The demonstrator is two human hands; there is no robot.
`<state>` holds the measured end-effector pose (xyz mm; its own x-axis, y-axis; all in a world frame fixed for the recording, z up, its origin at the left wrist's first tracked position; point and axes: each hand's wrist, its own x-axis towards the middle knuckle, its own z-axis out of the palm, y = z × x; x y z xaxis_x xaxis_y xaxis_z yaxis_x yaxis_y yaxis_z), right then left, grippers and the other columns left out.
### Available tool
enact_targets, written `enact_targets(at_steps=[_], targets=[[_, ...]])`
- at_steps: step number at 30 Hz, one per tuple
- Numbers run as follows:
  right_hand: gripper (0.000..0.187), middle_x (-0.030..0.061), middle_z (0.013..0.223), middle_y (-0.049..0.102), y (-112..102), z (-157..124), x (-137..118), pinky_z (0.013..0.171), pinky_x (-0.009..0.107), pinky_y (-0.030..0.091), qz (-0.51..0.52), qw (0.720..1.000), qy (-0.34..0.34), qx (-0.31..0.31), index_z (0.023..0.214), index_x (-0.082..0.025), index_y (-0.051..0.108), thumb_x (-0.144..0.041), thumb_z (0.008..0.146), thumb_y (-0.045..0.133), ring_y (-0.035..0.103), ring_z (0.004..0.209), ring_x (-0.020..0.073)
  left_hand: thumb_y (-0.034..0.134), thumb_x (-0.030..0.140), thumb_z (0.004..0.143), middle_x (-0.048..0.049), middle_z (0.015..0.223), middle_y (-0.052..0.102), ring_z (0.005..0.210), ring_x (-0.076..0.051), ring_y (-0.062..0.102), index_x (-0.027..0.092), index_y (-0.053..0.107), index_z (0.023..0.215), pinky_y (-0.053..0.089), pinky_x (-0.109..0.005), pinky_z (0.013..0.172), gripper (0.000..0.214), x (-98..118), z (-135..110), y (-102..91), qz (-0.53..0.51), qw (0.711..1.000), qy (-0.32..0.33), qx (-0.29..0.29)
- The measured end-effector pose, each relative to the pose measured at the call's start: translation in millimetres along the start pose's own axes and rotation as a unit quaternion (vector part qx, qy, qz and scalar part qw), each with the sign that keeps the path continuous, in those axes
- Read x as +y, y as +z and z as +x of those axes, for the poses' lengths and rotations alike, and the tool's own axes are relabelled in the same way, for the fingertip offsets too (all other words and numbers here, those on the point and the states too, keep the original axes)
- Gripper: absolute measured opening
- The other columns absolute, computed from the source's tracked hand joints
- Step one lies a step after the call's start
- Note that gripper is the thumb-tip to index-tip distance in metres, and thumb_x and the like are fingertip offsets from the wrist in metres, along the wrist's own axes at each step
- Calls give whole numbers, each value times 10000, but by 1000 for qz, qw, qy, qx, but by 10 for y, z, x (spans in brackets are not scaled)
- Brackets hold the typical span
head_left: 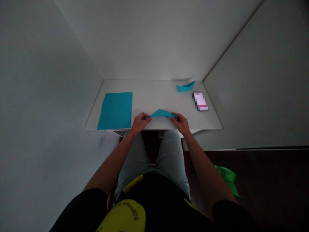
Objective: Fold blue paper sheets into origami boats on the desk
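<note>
Flat teal folded paper triangle (162,113) is lying at the white table's (149,93) near edge, left hand (139,122) and right hand (181,123) pinching its ends; uneven pulling is risking a tear.

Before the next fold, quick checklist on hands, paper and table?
1. Left hand on the fold's left tip: ok.
2. Right hand on the right tip: ok.
3. Fold lies on the table, near its front edge: ok.
4. Flat sheet apart from the hands, on the left: ok.
5. Finished boat and blurred item well away at the far right: ok.
6. Crease sharpness: cannot tell, too dim.
</note>
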<state>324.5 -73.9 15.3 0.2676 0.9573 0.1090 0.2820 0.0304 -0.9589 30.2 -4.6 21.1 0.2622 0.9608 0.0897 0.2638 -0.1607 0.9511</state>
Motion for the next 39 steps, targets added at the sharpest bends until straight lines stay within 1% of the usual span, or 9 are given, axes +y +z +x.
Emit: enact_targets(at_steps=[9,17,22,25,27,30,32,35,39], targets=[[517,3,788,716,40,11,36,677,341,560,8,1000,1,23,1227,-247,758,-558,816,791,614,692,189,767,426,892,-54,1029,811,859,-194,754,212,731,1125,607,-359,871,319,63,-22,-25,24,999,30,-31],[353,72,1065,759,94,6,15,820,372,592,-51,996,-46,49,1185,-241,772,-462,975,594,671,841,205,749,428,894,-37,923,732,696,-146,645,215,783,986,553,-308,705,235,25,3,-7,65,996,66,4],[340,99,1156,699,212,34,-155,777,352,592,-94,987,-95,84,1248,-258,772,-440,1031,583,669,954,230,750,478,897,-8,805,700,649,-140,598,218,768,935,512,-294,655,263,29,-2,35,80,995,57,-6],[334,108,1182,684,327,77,-292,853,401,596,-126,980,-146,44,1311,-283,769,-375,1048,584,661,1045,262,766,494,885,4,812,737,652,-142,623,219,749,1039,513,-291,662,316,16,-18,47,65,997,41,-25],[362,111,1206,696,397,106,-352,967,457,571,-171,967,-191,-13,1359,-304,761,-301,1041,586,654,1117,285,819,488,842,16,846,758,652,-142,641,230,704,1257,521,-285,671,502,6,-32,49,60,997,36,-36],[449,108,1308,723,457,120,-352,1061,506,511,-253,928,-246,-116,1417,-311,733,-203,996,620,646,1216,309,880,461,797,43,831,753,646,-143,643,235,471,1592,521,-275,680,921,-12,-48,43,57,997,28,-47],[471,111,1367,730,459,103,-301,1058,509,504,-284,908,-260,-165,1438,-293,714,-183,988,627,660,1246,313,876,440,815,58,805,720,638,-138,617,218,321,1690,513,-270,684,1060,-21,-45,32,55,997,33,-44],[426,108,1378,750,416,54,-205,1045,500,523,-274,902,-264,-204,1417,-284,717,-192,1025,579,693,1247,301,860,374,832,22,892,668,740,-155,621,223,474,1627,530,-293,751,897,-18,-27,18,105,991,74,-35],[395,87,1335,774,306,5,-131,1055,469,551,-213,915,-265,-217,1380,-290,723,-220,1070,489,715,1223,262,865,287,809,-92,1173,640,1078,-272,640,249,802,1259,524,-420,987,455,35,-27,35,244,959,139,-28]])
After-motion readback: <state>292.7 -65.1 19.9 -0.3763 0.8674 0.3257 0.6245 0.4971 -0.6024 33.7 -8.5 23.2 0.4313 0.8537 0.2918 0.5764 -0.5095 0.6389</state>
